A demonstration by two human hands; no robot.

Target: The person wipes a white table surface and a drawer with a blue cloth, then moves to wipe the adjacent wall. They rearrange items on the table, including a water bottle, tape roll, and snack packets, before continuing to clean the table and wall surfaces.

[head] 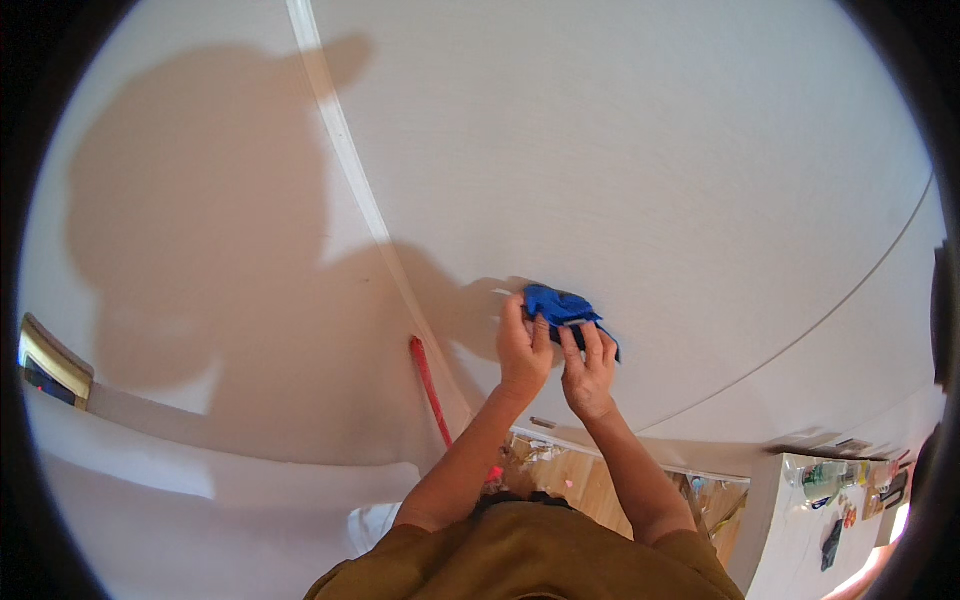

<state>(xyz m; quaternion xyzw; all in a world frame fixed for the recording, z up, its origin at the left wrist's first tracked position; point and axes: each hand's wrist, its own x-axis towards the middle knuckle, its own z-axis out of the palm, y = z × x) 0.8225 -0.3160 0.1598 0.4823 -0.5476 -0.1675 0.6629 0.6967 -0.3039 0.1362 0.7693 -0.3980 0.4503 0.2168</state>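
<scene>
A crumpled blue cloth [559,305] is between my two hands, close in front of a pale wall [637,187]. My left hand [523,349] grips the cloth at its left end, with the thumb on the near side. On its lower right part, the fingers of my right hand [589,367] hold it too. Between the fingers a small greyish strip [576,322] shows; what it is I cannot tell. Whether the cloth touches the wall is also unclear. My shadow falls over the wall on the left.
A white trim strip [349,154] runs down the wall. Left of my forearm leans a red pole [430,390]. Scraps litter the wood floor [589,484]. At right, a white cabinet top [802,517] bears a plastic bottle [817,478] and a dark cloth [831,545]. White covering [225,480] lies left.
</scene>
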